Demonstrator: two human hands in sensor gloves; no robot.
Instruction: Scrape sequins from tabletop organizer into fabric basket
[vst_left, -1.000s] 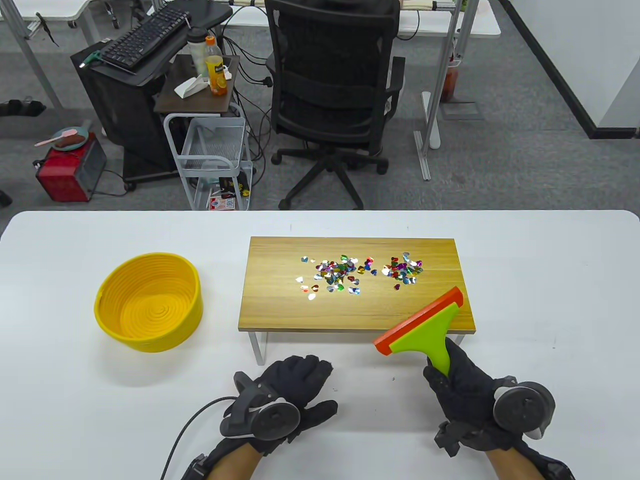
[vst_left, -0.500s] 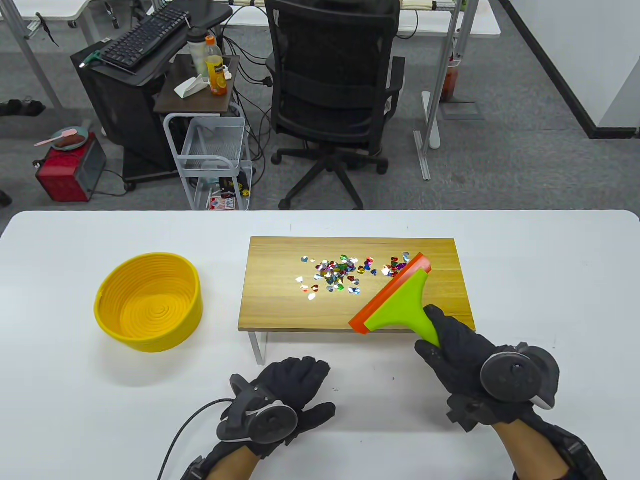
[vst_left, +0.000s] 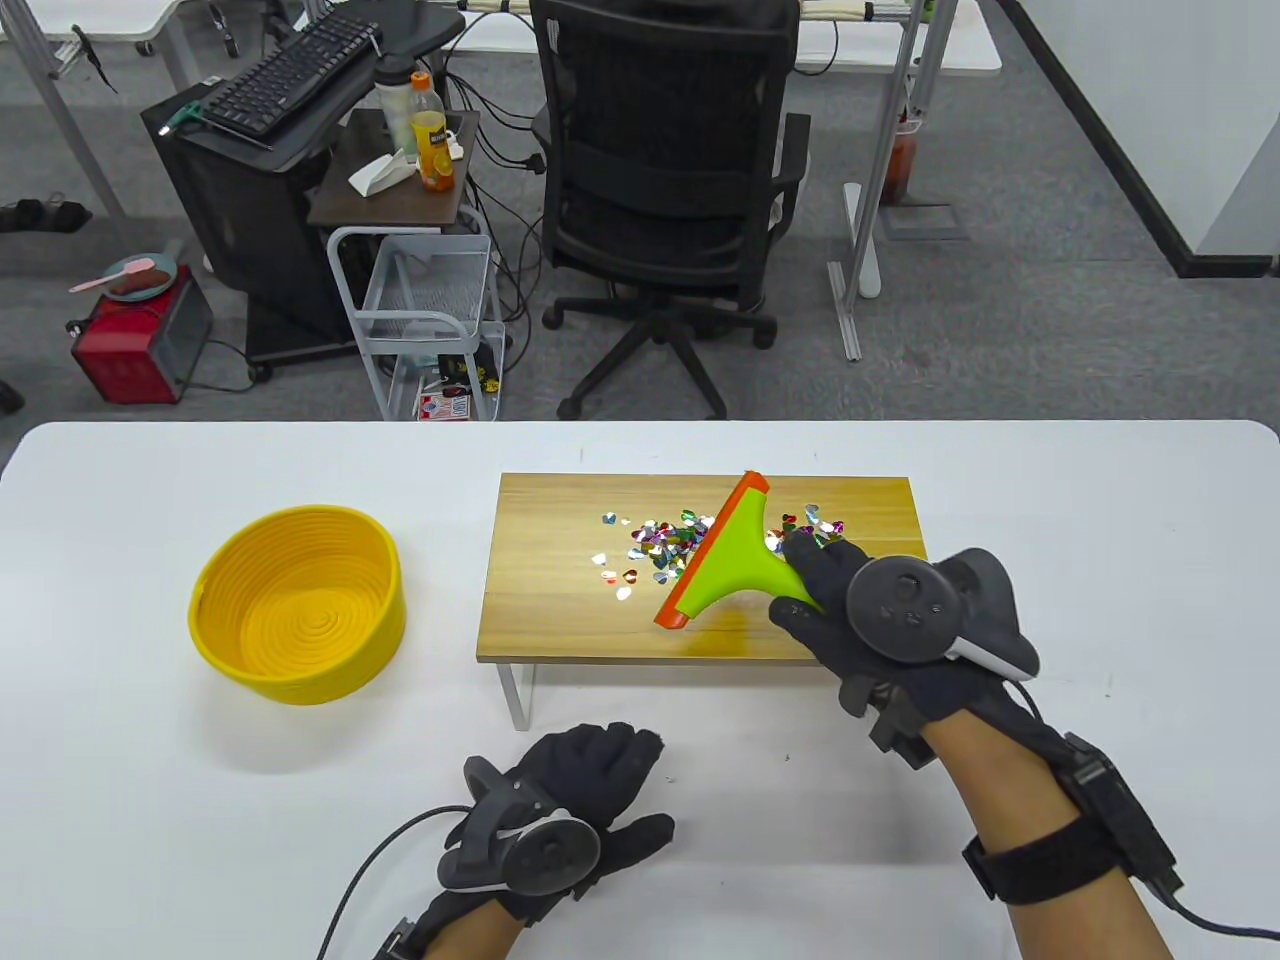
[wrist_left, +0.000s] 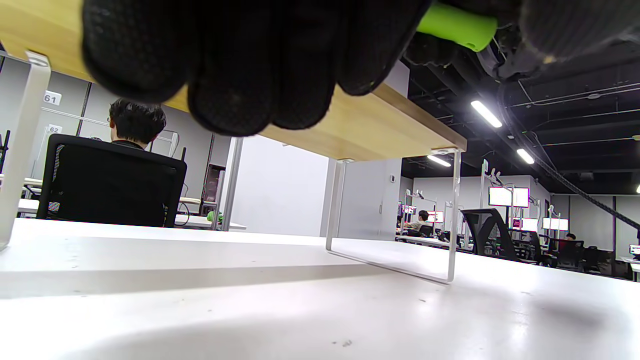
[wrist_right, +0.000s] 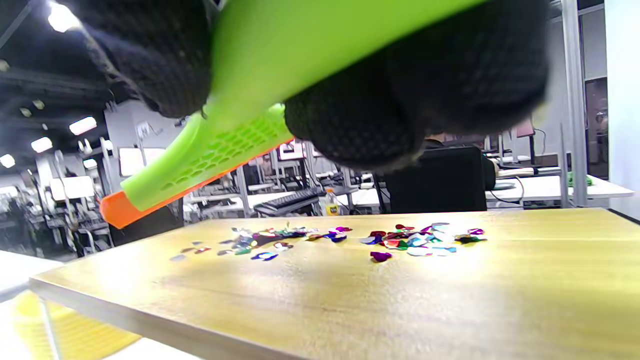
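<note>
Colourful heart sequins (vst_left: 665, 545) lie in two clusters on the wooden tabletop organizer (vst_left: 560, 610); the smaller cluster (vst_left: 815, 525) is to the right. My right hand (vst_left: 805, 580) grips the green handle of a scraper (vst_left: 735, 560) with an orange blade. In the right wrist view the scraper (wrist_right: 240, 100) hangs above the board (wrist_right: 350, 305), clear of the sequins (wrist_right: 400, 237). The yellow fabric basket (vst_left: 205, 610) stands empty, left of the organizer. My left hand (vst_left: 600, 770) rests flat on the white table, fingers spread, holding nothing.
The organizer stands on thin white legs (wrist_left: 452, 215) above the white table (vst_left: 150, 780). A cable (vst_left: 370, 870) trails from my left wrist. An office chair (vst_left: 665, 180) and a wire cart (vst_left: 425, 320) stand beyond the table's far edge.
My right hand carried the scraper from the organizer's front right corner up and left over the board, between the two sequin clusters, and turned the blade. My left hand stayed put.
</note>
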